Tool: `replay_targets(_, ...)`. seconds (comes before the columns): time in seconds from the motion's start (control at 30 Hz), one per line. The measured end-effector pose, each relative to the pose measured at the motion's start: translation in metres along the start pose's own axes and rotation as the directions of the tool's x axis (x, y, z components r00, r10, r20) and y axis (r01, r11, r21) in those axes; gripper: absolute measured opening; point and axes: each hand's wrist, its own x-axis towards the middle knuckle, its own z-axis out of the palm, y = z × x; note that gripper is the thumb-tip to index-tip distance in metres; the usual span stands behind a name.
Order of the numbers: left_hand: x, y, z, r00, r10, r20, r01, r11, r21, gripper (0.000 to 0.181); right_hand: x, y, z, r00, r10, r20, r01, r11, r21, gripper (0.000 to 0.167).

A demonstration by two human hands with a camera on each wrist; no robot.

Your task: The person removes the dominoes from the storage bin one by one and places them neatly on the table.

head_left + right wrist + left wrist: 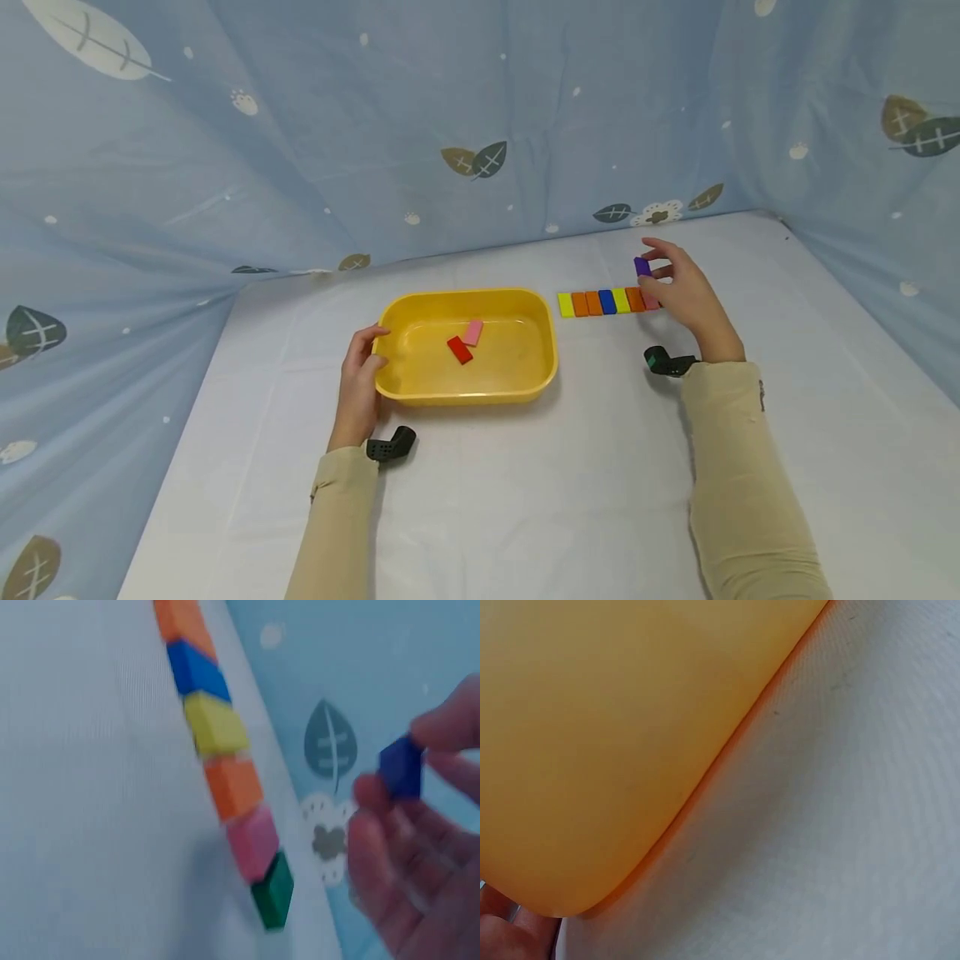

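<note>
A purple block (642, 267) is pinched between the thumb and fingers of my right hand (681, 287), raised above the far end of a row of coloured blocks. The right wrist view shows the same block (401, 768) held apart from the row, where a pink block (253, 841) and a green block (274, 892) form the end. My left hand (358, 387) grips the left rim of a yellow tray (465, 398), thumb and fingers at its edge. Inside lie a red block (460, 350) and a pink block (473, 332), touching or nearly so.
The row runs rightward from a yellow block (566, 305) beside the tray, through orange, blue and yellow ones. White cloth (525, 483) covers the table. A blue patterned curtain (375, 125) hangs behind. Black wrist cameras (392, 445) sit by both wrists.
</note>
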Motion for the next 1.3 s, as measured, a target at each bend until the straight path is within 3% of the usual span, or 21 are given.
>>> replay_targets(0.17,-0.001,0.0,0.0,1.0,0.008,-0.003,-0.008,1.0,0.014,0.039,-0.003,0.017,-0.01,0.996,0.092,-0.02,-0.093,0.993,-0.071,0.06)
replay_targets(0.37,-0.001,-0.001,-0.001,1.0,0.003,-0.002,-0.003,1.0,0.02,0.038,-0.004,0.029,-0.013,0.987,0.154,-0.041,-0.157,0.983,-0.09,0.057)
replay_targets(0.7,-0.002,-0.001,0.001,1.0,-0.006,-0.003,0.006,1.0,-0.002,0.038,-0.005,0.048,-0.015,0.976,0.201,-0.08,-0.207,0.974,-0.087,0.053)
replay_targets(1.3,0.001,-0.001,-0.001,1.0,-0.003,0.001,0.003,1.0,-0.007,0.039,-0.001,0.056,-0.013,0.976,0.18,-0.123,-0.197,0.97,-0.144,0.052)
